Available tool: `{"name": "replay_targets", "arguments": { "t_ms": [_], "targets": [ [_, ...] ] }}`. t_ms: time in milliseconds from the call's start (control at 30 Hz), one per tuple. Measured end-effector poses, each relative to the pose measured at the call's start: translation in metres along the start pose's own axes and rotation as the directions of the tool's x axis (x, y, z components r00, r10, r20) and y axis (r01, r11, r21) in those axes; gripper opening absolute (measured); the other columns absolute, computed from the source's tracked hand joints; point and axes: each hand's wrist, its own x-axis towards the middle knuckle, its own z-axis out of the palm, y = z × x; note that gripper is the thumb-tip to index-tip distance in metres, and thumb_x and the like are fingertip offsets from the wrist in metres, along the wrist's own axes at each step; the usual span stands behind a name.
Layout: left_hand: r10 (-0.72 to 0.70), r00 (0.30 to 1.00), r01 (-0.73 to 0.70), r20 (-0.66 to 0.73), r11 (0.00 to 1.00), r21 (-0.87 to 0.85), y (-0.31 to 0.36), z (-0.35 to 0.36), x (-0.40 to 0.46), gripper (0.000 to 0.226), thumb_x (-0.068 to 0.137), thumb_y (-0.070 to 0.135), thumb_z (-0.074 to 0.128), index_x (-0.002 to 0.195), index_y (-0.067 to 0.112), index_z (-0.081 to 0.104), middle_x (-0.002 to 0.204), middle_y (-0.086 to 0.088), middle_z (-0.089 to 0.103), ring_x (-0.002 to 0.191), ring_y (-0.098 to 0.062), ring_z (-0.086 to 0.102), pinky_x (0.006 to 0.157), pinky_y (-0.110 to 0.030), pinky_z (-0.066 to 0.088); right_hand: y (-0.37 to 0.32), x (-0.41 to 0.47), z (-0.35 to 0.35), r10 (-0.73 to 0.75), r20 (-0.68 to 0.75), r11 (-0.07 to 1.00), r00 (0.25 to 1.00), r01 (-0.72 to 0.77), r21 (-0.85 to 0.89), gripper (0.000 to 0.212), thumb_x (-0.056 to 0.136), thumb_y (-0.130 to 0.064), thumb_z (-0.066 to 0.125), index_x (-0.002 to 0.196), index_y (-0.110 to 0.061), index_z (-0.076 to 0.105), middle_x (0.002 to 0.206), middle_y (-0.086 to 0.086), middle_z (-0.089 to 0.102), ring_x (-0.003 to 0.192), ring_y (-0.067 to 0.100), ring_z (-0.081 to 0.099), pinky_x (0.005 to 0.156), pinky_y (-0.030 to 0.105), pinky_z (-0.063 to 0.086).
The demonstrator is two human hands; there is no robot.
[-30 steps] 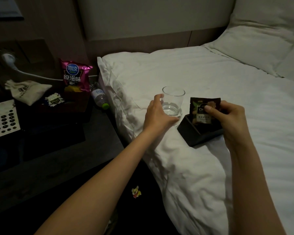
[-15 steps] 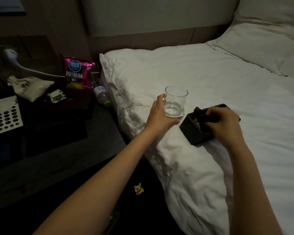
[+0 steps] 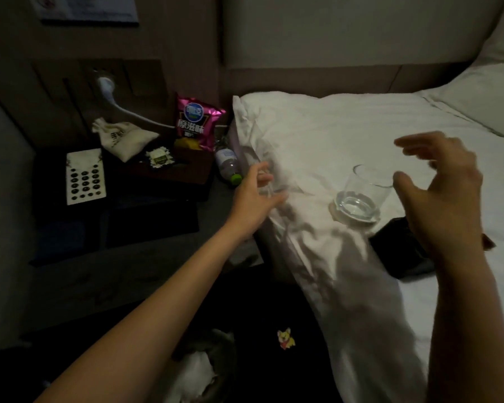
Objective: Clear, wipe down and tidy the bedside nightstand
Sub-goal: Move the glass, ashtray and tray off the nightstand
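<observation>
Room: dim hotel bedside, dark nightstand (image 3: 146, 257) left of the white bed (image 3: 346, 135).
Left hand (image 3: 253, 196): fingers loosely spread, holding nothing, at the bed's edge.
Right hand (image 3: 445, 193): wide and blurred, holding nothing, above the bed.
Glass (image 3: 361, 196): on the bed between the 2 hands.
Bottle (image 3: 229, 167): just beyond the left fingers, lying down, green cap toward the person.
Chip bag (image 3: 197, 123): farther back.
Nearer hand: left, likely.
</observation>
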Motion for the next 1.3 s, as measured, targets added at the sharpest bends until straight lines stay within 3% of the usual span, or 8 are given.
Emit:
{"name": "replay_targets", "arguments": {
  "t_ms": [100,200,333,500,700,933,1033,1300],
  "targets": [
    [-0.079,0.989,0.086,-0.127,0.995,0.048,-0.021,-0.064,0.001,0.058,0.080,0.010,0.076,0.131,0.006,0.048,0.119,-0.013,0.060,0.111,-0.019,0.058,0.097,-0.029,0.046,-0.045,0.004,0.062,-0.021,0.053,0.916,0.998,-0.002,0.402,0.027,0.083,0.004,0.057,0.104,-0.010,0.068,0.100,0.006,0.070,0.095,0.016,0.066,0.083,0.026,0.052],
    [-0.214,0.938,0.240,-0.273,0.969,0.066,-0.049,-0.132,0.000,0.052,0.086,0.016,0.071,0.132,0.008,0.049,0.123,-0.012,0.059,0.114,-0.020,0.057,0.096,-0.031,0.046,-0.079,-0.002,0.151,0.013,0.367,0.802,0.930,-0.229,0.551,0.028,0.085,0.013,0.055,0.108,0.002,0.067,0.101,0.017,0.071,0.093,0.019,0.067,0.081,0.021,0.050],
    [-0.353,0.834,0.434,-0.424,0.894,0.109,-0.089,-0.216,-0.007,0.044,0.093,0.021,0.061,0.134,0.009,0.049,0.129,-0.012,0.057,0.117,-0.025,0.055,0.100,-0.040,0.045,-0.090,-0.017,0.261,0.085,0.703,0.805,0.706,-0.465,0.369,0.031,0.090,0.008,0.051,0.117,-0.003,0.058,0.113,0.020,0.065,0.095,0.022,0.058,0.080,0.030,0.044],
    [-0.496,0.743,0.599,-0.449,0.792,0.117,-0.123,-0.266,-0.020,0.044,0.096,0.020,0.055,0.136,0.005,0.047,0.132,-0.018,0.054,0.120,-0.032,0.052,0.102,-0.045,0.044,-0.091,-0.027,0.331,0.223,0.812,0.804,0.540,-0.572,0.160,0.020,0.089,0.001,0.051,0.102,-0.013,0.045,0.095,0.008,0.055,0.087,0.023,0.055,0.074,0.033,0.043],
    [-0.508,0.748,0.595,-0.428,0.799,0.091,-0.133,-0.265,-0.015,0.040,0.098,0.013,0.049,0.137,0.006,0.048,0.130,-0.016,0.054,0.109,-0.026,0.055,0.098,-0.042,0.047,-0.094,-0.029,0.351,0.299,0.783,0.747,0.545,-0.644,0.162,0.018,0.088,0.001,0.050,0.100,-0.013,0.048,0.094,0.008,0.054,0.082,0.020,0.054,0.070,0.031,0.043],
    [-0.584,0.689,0.586,-0.429,0.797,-0.145,-0.133,-0.267,-0.013,0.041,0.097,0.008,0.046,0.138,0.006,0.045,0.107,-0.011,0.057,0.092,-0.018,0.056,0.061,-0.024,0.043,-0.090,-0.026,0.346,0.391,0.804,0.413,0.448,-0.866,0.282,0.020,0.093,0.002,0.046,0.107,-0.012,0.051,0.088,0.007,0.055,0.076,0.017,0.053,0.063,0.027,0.042],
    [-0.590,0.687,0.563,-0.423,0.801,-0.203,-0.134,-0.272,-0.020,0.042,0.096,0.009,0.049,0.138,0.006,0.046,0.105,-0.009,0.058,0.093,-0.016,0.056,0.062,-0.021,0.042,-0.090,-0.030,0.342,0.407,0.795,0.310,0.450,-0.887,0.343,0.026,0.095,0.003,0.047,0.117,-0.009,0.051,0.090,0.009,0.058,0.071,0.015,0.055,0.058,0.027,0.043],
    [-0.425,0.777,0.331,-0.465,0.903,-0.273,-0.095,-0.259,-0.031,0.034,0.095,0.007,0.050,0.128,0.010,0.057,0.121,-0.007,0.062,0.111,-0.018,0.058,0.068,-0.019,0.043,-0.109,-0.025,0.320,0.313,0.704,0.408,0.637,-0.760,0.507,0.031,0.091,0.011,0.052,0.119,0.000,0.061,0.104,0.016,0.068,0.094,0.028,0.067,0.079,0.036,0.057]
  ]
}}
